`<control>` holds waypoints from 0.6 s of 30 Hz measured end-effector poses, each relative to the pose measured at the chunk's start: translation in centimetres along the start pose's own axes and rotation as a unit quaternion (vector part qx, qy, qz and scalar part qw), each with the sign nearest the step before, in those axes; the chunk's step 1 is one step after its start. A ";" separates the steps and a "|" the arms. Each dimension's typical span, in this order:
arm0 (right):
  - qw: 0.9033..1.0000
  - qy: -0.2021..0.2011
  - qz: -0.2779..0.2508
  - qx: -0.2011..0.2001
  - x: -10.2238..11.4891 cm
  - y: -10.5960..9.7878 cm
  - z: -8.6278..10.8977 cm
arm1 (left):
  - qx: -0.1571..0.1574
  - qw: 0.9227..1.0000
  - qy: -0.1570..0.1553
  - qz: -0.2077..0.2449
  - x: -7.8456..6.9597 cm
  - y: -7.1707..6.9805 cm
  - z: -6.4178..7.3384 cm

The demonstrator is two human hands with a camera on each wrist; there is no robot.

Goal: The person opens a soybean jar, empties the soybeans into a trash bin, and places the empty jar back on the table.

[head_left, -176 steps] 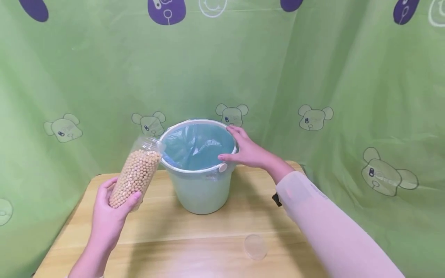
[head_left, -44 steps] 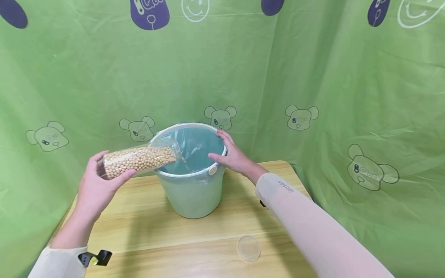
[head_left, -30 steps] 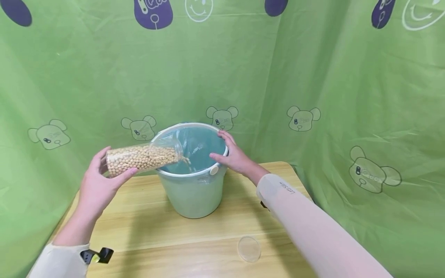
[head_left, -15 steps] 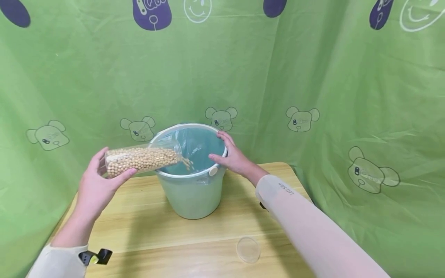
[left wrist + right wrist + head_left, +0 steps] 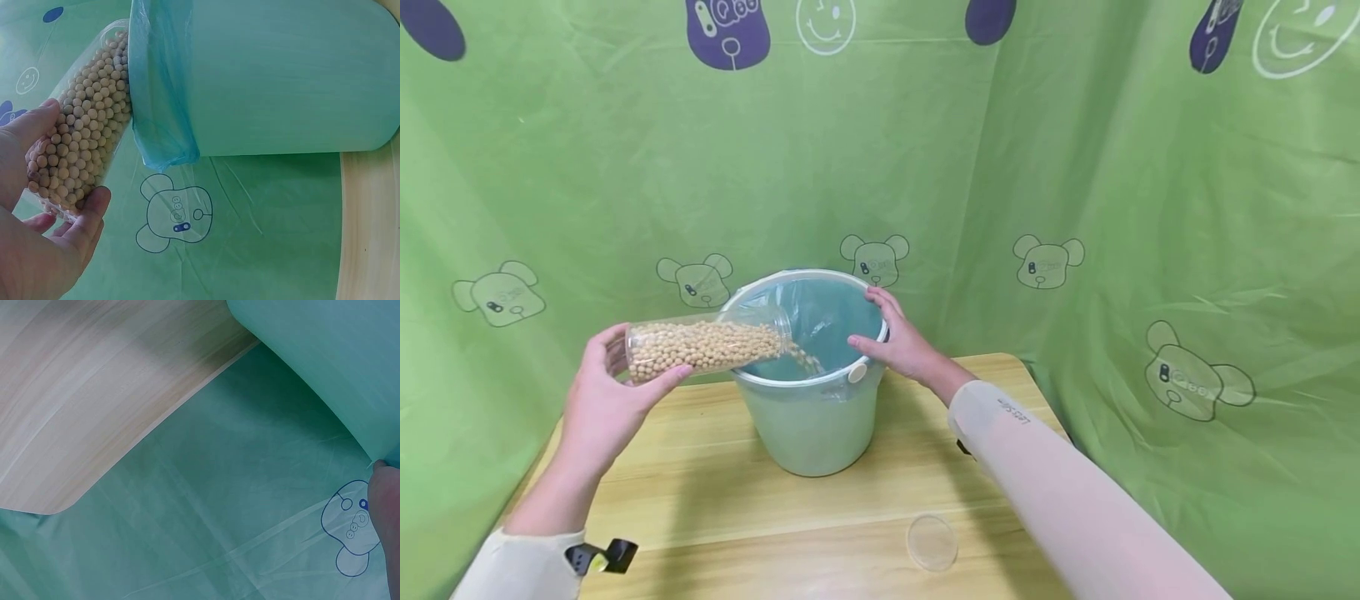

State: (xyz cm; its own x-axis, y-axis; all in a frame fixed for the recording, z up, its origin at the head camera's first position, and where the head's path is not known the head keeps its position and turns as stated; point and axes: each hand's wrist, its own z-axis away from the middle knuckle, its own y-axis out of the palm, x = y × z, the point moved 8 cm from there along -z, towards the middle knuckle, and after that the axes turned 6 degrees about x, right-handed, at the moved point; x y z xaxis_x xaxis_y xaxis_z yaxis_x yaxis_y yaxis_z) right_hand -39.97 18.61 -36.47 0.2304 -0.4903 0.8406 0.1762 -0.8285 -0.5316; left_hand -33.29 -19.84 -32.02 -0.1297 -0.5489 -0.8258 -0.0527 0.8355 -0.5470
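More beans (image 5: 805, 360) have poured out than 1.5 s ago, the jar (image 5: 745, 317) tilted with its mouth over the bucket (image 5: 812, 429), left hand (image 5: 604, 400) curled round its base, right hand (image 5: 907, 343) hooked over the bucket's edge, though too steep a tilt or a slipping grip could scatter the stream outside

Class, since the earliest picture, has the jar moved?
Yes: measured against the bucket, the jar has tipped nearly level and reaches farther right.
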 end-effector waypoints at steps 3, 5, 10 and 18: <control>1.000 -0.001 0.001 0.000 0.0 0.0 -0.1 | -0.002 1.000 0.001 -0.001 -0.1 0.0 0.0; 1.000 -0.001 0.003 -0.003 0.0 -0.1 -0.1 | -0.003 1.000 0.003 -0.002 -0.3 -0.1 0.0; 1.000 -0.001 0.004 -0.008 0.0 -0.1 0.0 | -0.004 1.000 0.004 -0.004 -0.4 -0.2 0.0; 1.000 0.002 0.005 -0.010 -0.2 -0.1 -0.1 | -0.009 1.000 0.001 -0.016 -0.5 -0.2 -0.1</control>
State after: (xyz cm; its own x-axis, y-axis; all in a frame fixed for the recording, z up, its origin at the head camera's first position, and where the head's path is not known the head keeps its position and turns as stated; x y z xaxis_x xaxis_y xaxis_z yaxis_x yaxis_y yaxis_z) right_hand -40.11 18.75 -36.63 0.2288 -0.4994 0.8356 0.1552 -0.8287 -0.5378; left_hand -33.34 -19.74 -31.45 -0.1299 -0.5750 -0.8077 -0.0744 0.8180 -0.5704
